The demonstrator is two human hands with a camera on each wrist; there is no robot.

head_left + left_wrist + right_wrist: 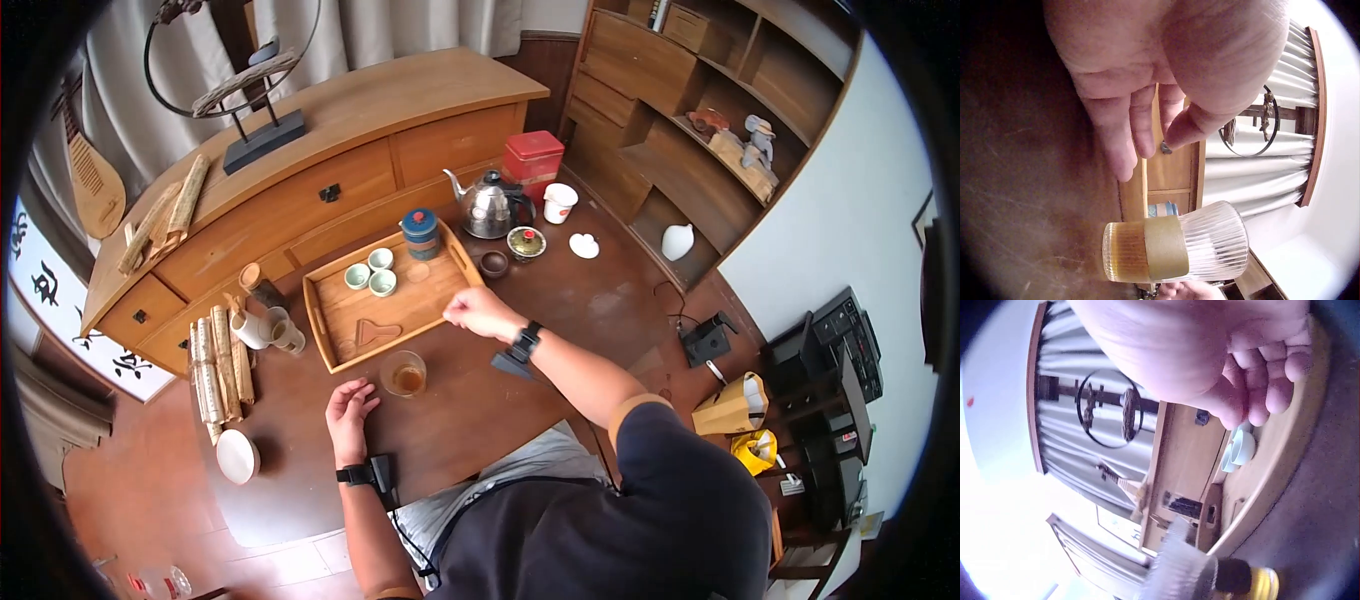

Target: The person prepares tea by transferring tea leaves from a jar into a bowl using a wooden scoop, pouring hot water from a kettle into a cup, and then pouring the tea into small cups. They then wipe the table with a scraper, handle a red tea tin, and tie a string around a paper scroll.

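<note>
Beside the glass pitcher [403,373], my left hand [350,412] rests at the table with relaxed fingers and holds nothing. The pitcher has ribbed clear walls, an olive band round its middle and amber liquid [1129,252] in the bottom. My right hand [485,313] hovers at the right rim of the wooden tray [335,300], its fingers loosely curled with nothing visible in them. Three pale green cups [382,284] stand on the tray with a blue-lidded canister [421,236] and a small brown forked piece [377,331].
Behind the tray's right end stand a steel kettle [488,208], a red tin [533,162], a lidded bowl [526,242], a dark cup [493,264] and a white cup [560,203]. Bamboo rolls [222,365], a white jug [252,330] and a white bowl [238,457] are at left.
</note>
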